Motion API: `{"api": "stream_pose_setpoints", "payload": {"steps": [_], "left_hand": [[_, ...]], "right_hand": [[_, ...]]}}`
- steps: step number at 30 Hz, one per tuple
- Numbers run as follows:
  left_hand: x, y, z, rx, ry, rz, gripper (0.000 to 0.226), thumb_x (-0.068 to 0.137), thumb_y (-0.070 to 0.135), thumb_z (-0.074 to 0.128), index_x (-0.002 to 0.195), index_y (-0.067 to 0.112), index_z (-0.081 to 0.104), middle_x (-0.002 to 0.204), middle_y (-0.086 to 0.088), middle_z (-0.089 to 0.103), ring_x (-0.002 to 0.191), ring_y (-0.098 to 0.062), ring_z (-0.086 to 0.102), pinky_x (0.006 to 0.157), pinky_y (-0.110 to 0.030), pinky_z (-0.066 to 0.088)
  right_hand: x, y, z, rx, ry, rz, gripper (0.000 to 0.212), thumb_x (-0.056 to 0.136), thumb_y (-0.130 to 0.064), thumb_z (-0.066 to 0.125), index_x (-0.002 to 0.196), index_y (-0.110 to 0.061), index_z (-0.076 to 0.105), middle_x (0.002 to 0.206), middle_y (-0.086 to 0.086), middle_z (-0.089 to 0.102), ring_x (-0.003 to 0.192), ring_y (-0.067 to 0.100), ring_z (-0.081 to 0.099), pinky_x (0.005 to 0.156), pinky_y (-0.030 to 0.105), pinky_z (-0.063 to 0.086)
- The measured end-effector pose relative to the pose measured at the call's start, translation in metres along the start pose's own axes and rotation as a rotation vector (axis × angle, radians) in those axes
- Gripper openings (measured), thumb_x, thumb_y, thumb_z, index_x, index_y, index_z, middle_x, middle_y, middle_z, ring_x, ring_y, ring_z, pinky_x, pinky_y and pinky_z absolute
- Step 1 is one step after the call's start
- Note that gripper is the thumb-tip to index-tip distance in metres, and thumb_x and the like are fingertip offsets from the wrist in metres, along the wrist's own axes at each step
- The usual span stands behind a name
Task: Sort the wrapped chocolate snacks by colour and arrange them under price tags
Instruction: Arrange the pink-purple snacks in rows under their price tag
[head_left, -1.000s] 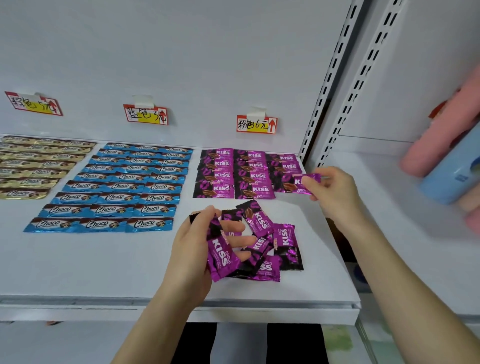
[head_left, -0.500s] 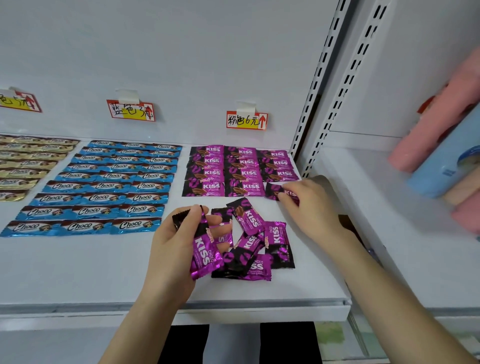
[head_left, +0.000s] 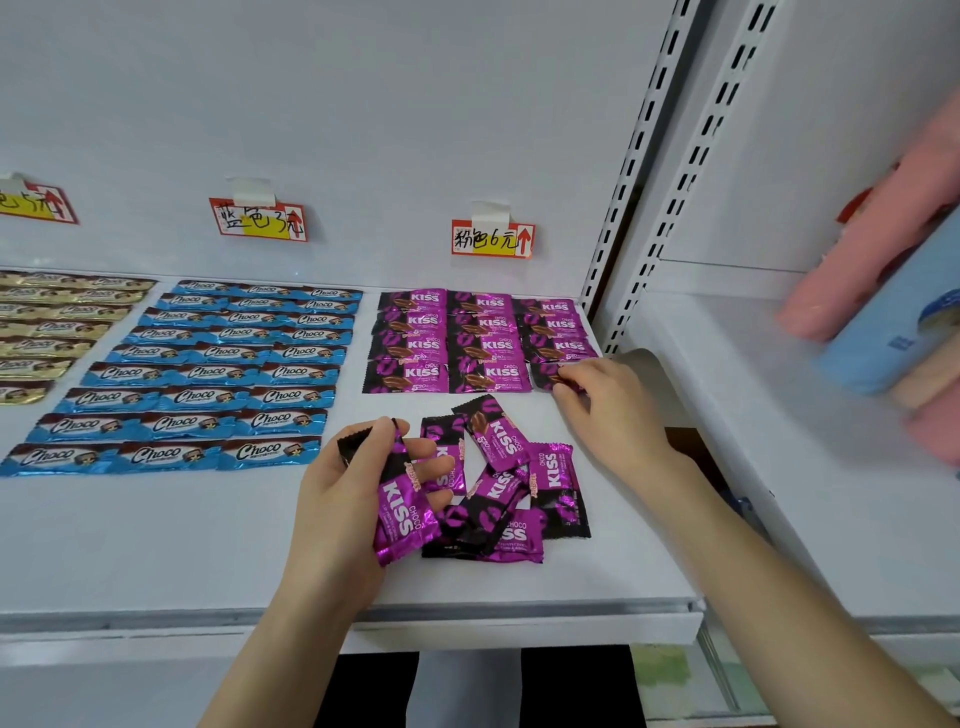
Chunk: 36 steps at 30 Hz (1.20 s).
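Note:
On the white shelf (head_left: 156, 545), purple KISS snacks (head_left: 467, 338) lie in tidy rows under the right price tag (head_left: 492, 239). My right hand (head_left: 608, 410) pinches one purple snack (head_left: 545, 373) flat on the shelf at the right end of the front row. A loose pile of purple snacks (head_left: 509, 488) lies in front of the rows. My left hand (head_left: 343, 509) grips a purple KISS snack (head_left: 402, 514) just left of that pile. Blue Choco snacks (head_left: 208, 374) fill rows under the middle tag (head_left: 258, 221). Gold snacks (head_left: 47, 332) lie at the far left under a third tag (head_left: 36, 202).
A slotted upright rail (head_left: 639, 171) bounds the shelf on the right. Beyond it, a neighbouring shelf (head_left: 779, 467) carries pink and blue rolled packs (head_left: 893, 291). The shelf's front lip (head_left: 467, 623) runs below my wrists.
My right hand has come down from mid-air with its purple snack and set it on the shelf at the right end of the front row. My left hand keeps holding its snack.

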<state>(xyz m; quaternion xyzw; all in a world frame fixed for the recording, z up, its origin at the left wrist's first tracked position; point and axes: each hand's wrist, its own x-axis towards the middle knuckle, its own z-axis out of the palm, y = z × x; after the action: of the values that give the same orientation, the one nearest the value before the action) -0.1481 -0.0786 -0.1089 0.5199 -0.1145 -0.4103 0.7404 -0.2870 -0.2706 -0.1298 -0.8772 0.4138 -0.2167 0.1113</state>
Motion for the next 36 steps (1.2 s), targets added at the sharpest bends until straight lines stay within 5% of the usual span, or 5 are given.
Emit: {"api": "stream_pose_setpoints", "payload": {"steps": [17, 25, 29, 32, 36], "left_hand": [[0.0, 0.003, 0.001, -0.122, 0.051, -0.08, 0.015, 0.094, 0.022, 0.048, 0.088, 0.012, 0.059, 0.068, -0.01, 0.071, 0.062, -0.023, 0.071, 0.05, -0.034, 0.058], [-0.006, 0.009, 0.002, -0.201, 0.004, 0.031, 0.019, 0.097, 0.016, 0.044, 0.095, 0.007, 0.061, 0.091, -0.01, 0.074, 0.084, -0.02, 0.072, 0.056, -0.028, 0.056], [-0.008, 0.012, 0.008, -0.274, -0.001, 0.11, 0.033, 0.096, 0.014, 0.045, 0.077, 0.013, 0.072, 0.089, -0.008, 0.074, 0.085, -0.016, 0.071, 0.057, -0.025, 0.055], [-0.01, 0.012, 0.016, -0.303, -0.016, 0.141, 0.027, 0.097, 0.015, 0.043, 0.087, 0.01, 0.068, 0.089, -0.005, 0.074, 0.082, -0.013, 0.071, 0.061, -0.026, 0.057], [-0.012, 0.012, 0.017, -0.257, -0.04, 0.159, 0.023, 0.096, 0.019, 0.044, 0.094, 0.008, 0.064, 0.091, -0.006, 0.074, 0.088, -0.014, 0.07, 0.076, -0.031, 0.057]], "right_hand": [[-0.003, 0.004, 0.009, -0.009, 0.092, -0.016, 0.028, 0.093, -0.023, 0.051, 0.114, -0.009, 0.063, 0.116, 0.01, 0.058, 0.11, 0.025, 0.046, 0.087, 0.031, 0.038], [-0.012, -0.02, -0.006, 0.232, 0.191, -0.059, 0.021, 0.091, -0.016, 0.055, 0.108, -0.008, 0.065, 0.106, 0.002, 0.062, 0.103, 0.012, 0.053, 0.084, 0.019, 0.039], [-0.034, -0.065, -0.029, 0.579, -0.024, -0.083, 0.017, 0.086, -0.033, 0.059, 0.073, -0.024, 0.065, 0.068, -0.011, 0.064, 0.068, -0.004, 0.058, 0.063, 0.007, 0.041], [-0.054, -0.097, -0.034, 0.693, -0.249, -0.107, 0.03, 0.073, -0.053, 0.06, 0.075, -0.024, 0.069, 0.071, -0.011, 0.067, 0.064, -0.001, 0.059, 0.061, 0.012, 0.046], [-0.063, -0.111, -0.033, 0.784, -0.269, -0.109, 0.007, 0.078, -0.02, 0.071, 0.074, -0.014, 0.068, 0.064, -0.004, 0.064, 0.058, 0.0, 0.056, 0.057, 0.011, 0.043]]}}
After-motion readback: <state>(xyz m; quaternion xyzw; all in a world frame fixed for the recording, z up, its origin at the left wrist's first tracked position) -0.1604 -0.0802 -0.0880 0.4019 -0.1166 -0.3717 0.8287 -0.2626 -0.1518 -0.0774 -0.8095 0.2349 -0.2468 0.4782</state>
